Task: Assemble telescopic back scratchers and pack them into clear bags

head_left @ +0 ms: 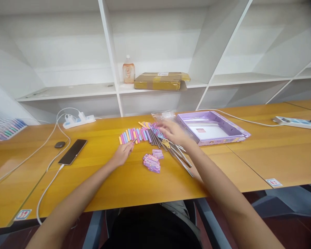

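Note:
My left hand point(123, 153) is closed in a pinch at the near edge of a row of pink, yellow, blue and purple grips point(130, 135). A thin grey piece point(135, 140) juts from its fingertips; its full shape is hidden. Over the coloured hand-shaped heads point(166, 143), like back scratcher claws, hovers my right hand point(173, 132), its fingers bent and somewhat apart, with nothing clearly in them. Dark grips point(153, 137) and shiny metal rods point(182, 159) lie below and beside it. Small printed purple cards point(151, 163) are piled nearer to me.
An open purple box point(224, 139) stands right, beside clear plastic bags point(163, 115). Left lie a phone point(73, 152) on a white cable, a small black object point(59, 144) and a power strip point(79, 121). The shelf holds a bottle point(129, 71) and a taped carton point(158, 81).

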`<state>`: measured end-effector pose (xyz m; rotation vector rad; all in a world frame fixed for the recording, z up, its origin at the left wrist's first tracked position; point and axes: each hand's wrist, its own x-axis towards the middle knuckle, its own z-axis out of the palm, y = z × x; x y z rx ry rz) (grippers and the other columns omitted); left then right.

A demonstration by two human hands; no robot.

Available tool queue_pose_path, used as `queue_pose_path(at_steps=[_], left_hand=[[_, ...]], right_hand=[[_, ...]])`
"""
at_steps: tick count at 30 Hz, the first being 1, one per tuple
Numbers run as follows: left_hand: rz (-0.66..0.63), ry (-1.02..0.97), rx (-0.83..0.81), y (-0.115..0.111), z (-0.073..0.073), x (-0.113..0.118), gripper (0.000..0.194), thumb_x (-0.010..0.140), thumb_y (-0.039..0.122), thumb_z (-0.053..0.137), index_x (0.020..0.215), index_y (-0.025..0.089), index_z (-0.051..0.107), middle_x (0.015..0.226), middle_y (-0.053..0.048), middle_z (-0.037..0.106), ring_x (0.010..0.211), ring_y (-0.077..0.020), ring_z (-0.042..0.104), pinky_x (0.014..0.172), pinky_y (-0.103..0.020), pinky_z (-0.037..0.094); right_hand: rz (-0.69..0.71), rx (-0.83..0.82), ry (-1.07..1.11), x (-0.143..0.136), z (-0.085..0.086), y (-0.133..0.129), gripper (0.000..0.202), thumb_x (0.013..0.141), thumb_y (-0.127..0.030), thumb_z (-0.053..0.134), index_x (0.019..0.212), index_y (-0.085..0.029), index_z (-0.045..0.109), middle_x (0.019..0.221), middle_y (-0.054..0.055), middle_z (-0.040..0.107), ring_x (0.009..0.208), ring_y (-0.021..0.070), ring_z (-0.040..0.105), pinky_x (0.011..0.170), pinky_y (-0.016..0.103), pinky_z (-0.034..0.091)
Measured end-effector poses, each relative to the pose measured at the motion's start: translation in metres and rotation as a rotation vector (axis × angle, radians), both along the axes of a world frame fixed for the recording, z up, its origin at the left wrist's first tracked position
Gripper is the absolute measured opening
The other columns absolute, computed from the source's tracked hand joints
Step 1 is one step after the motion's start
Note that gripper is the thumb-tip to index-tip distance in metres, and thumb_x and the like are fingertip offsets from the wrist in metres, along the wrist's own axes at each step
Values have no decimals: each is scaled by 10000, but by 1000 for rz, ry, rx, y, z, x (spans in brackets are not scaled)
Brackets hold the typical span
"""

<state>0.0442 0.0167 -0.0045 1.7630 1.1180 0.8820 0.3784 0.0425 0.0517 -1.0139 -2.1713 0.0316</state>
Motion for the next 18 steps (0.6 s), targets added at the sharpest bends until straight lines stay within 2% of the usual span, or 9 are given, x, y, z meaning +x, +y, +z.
queue_pose_path(at_steps=[3,4,6,8,11,15,18], left_hand=[[39,-121,-41,2,-16,2,505,1015,703,383,791,253,429,651,57,370,534,-125,312,530,-261,267],[46,-150,-55,2,-20,2,515,1007,722,399,804,251,439,649,63,368,521,-117,302,519,-254,258],[47,-186,-77,1,-26,1,532,998,740,463,834,235,494,652,63,395,518,-108,318,516,-243,265],[33,-207,-93,1,-29,-1,538,1000,737,523,873,215,555,666,55,434,532,-105,360,528,-237,289],[12,-237,-105,2,-32,-4,518,1012,707,580,909,201,609,692,43,471,559,-108,406,538,-237,318],[-3,-234,-84,3,-34,-5,476,1053,653,566,931,198,634,709,35,485,577,-113,431,546,-243,335],[-17,-197,-53,1,-32,-5,457,1073,623,551,946,194,643,707,35,489,574,-110,442,557,-249,345]], right_hand=[[-478,-44,40,28,-18,18,325,1120,-294,471,1129,-153,764,1158,175,748,1107,311,666,990,410,505],[-602,-71,-1,37,-26,22,327,1100,-256,464,1135,-137,766,1179,196,740,1114,321,654,986,412,497],[-752,-133,-139,51,-43,27,357,1082,-212,445,1213,-104,759,1268,230,716,1161,334,628,1000,413,480],[-819,-189,-289,63,-57,30,388,1092,-217,433,1300,-76,729,1335,249,687,1214,344,597,1027,419,462],[-869,-263,-402,73,-67,31,395,1102,-262,457,1338,-46,690,1348,273,670,1253,358,562,1045,432,448],[-947,-308,-421,73,-69,32,418,1081,-319,529,1351,-22,646,1328,299,673,1278,378,543,1035,449,451],[-1006,-312,-403,69,-67,30,430,1041,-300,582,1358,-13,628,1329,303,669,1293,386,547,1021,448,457]])
